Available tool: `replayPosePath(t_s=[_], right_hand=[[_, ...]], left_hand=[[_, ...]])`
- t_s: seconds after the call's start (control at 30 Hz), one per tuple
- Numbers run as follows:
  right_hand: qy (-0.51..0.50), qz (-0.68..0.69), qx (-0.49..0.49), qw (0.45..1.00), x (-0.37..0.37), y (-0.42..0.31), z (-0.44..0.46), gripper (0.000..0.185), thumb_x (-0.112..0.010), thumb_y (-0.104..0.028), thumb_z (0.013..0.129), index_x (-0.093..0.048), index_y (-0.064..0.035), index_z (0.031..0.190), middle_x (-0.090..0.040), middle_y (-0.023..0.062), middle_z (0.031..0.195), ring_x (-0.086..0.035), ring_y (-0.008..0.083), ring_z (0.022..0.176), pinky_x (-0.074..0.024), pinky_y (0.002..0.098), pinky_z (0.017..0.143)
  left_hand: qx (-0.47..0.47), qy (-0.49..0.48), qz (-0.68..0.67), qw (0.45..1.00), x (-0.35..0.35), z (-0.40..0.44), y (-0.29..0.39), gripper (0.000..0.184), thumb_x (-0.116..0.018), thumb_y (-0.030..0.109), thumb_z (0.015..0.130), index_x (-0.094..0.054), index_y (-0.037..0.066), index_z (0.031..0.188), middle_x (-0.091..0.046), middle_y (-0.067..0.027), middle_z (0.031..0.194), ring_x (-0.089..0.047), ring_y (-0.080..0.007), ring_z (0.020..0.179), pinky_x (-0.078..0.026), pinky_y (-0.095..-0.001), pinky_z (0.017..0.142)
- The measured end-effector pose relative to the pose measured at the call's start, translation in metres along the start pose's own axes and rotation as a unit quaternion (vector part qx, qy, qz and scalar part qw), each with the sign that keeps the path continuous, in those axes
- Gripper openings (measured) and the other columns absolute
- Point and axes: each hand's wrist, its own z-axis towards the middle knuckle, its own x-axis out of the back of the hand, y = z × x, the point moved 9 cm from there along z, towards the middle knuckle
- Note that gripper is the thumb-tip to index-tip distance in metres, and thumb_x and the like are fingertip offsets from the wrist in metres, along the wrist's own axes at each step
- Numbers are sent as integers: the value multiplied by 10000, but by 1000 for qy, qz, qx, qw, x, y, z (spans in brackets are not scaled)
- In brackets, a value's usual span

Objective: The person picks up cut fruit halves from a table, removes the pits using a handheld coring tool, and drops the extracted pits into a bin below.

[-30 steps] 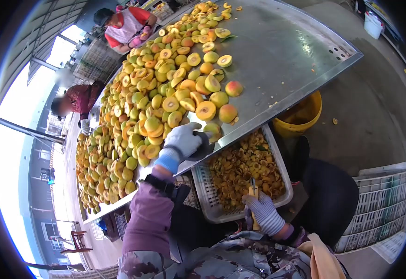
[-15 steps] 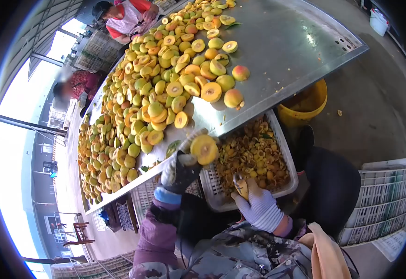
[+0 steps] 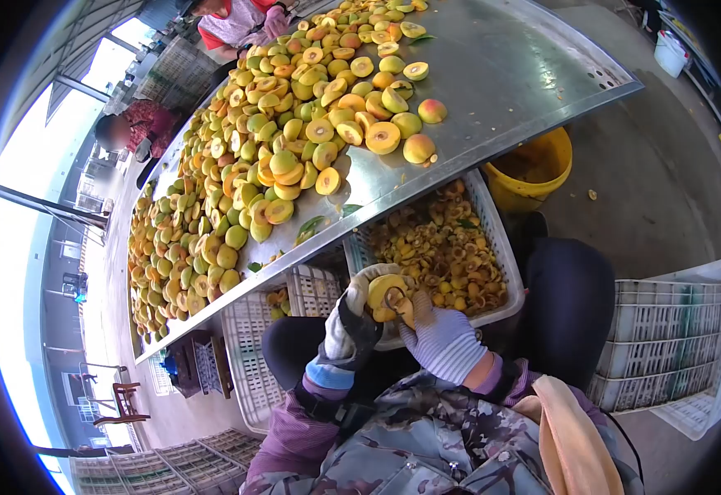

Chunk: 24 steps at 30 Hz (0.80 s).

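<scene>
Holding cut peach [image 3: 387, 290] in curled left hand [image 3: 348, 326], over near edge of white crate [image 3: 502, 252]; gripping wooden-handled tool [image 3: 407, 312] against fruit with closed right hand [image 3: 443, 345]. If pushed too strongly, could slip into left palm.

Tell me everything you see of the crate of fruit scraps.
The crate is pale, plastic-looking and roughly rectangular, with a raised rim and slotted side. It sits upright, partly under the metal table, holding many yellow-brown fruit scraps. The left hand and right hand hide part of its near side; whether they touch it is unclear.
</scene>
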Motion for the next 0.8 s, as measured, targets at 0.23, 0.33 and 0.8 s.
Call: replayPosePath(t_s=[0.23, 0.33, 0.8], right_hand=[[-85, 58, -38, 994, -7, -4, 2, 398, -603, -270, 850, -444, 40, 1041, -623, 213, 687, -639, 386, 639, -519, 469, 557], [-97, 153, -36, 983, -11, -5, 1, 397, -600, -265, 855, -438, 45, 1042, -617, 225, 676, -633, 395, 624, -517, 467, 554], [-27, -28, -6, 999, 13, -4, 1, 431, -642, -270, 820, -446, 36, 1052, -624, 174, 657, -642, 349, 592, -504, 438, 489]], left_hand=[[-105, 107, 98, 984, 2, -1, 11, 709, -358, 608, 941, -570, -56, 1069, -625, -119, 971, -601, -175, 864, -494, -300, 798], [-156, 143, 142, 967, 2, 0, 17, 679, -372, 582, 949, -582, -60, 1020, -634, -131, 921, -605, -184, 805, -498, -298, 728], [-12, 213, 5, 977, 4, 8, -6, 630, -333, 549, 974, -586, -25, 1028, -658, -132, 882, -620, -186, 769, -518, -289, 719]])
